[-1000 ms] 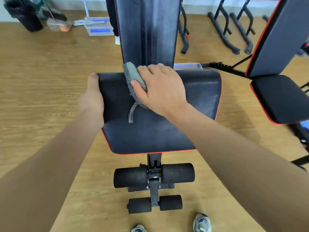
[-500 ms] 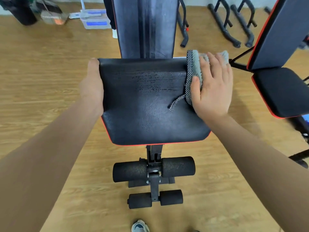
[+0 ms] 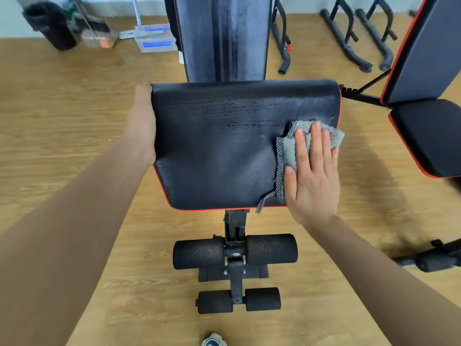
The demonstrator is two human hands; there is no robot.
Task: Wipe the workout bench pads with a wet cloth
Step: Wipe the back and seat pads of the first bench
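Note:
The black seat pad (image 3: 219, 151) with red piping fills the middle of the head view, and wet streaks mark its far half. My right hand (image 3: 311, 181) lies flat on a grey cloth (image 3: 291, 151), pressing it onto the pad's right edge near the front corner. A patterned strip of the cloth hangs over the front rim. My left hand (image 3: 143, 121) grips the pad's left edge. Behind the seat rises the black back pad (image 3: 224, 38), tilted upward.
Foam leg rollers (image 3: 234, 250) sit below the seat on the bench frame. A second black and red bench (image 3: 429, 101) stands at the right. Cleaning tools and a bin (image 3: 52, 26) are at the back left, dip bars (image 3: 354, 36) at the back right. The floor is wood.
My right hand swept the cloth from the pad's far middle to its far right corner, then down the right edge toward me. The left hand has kept its grip.

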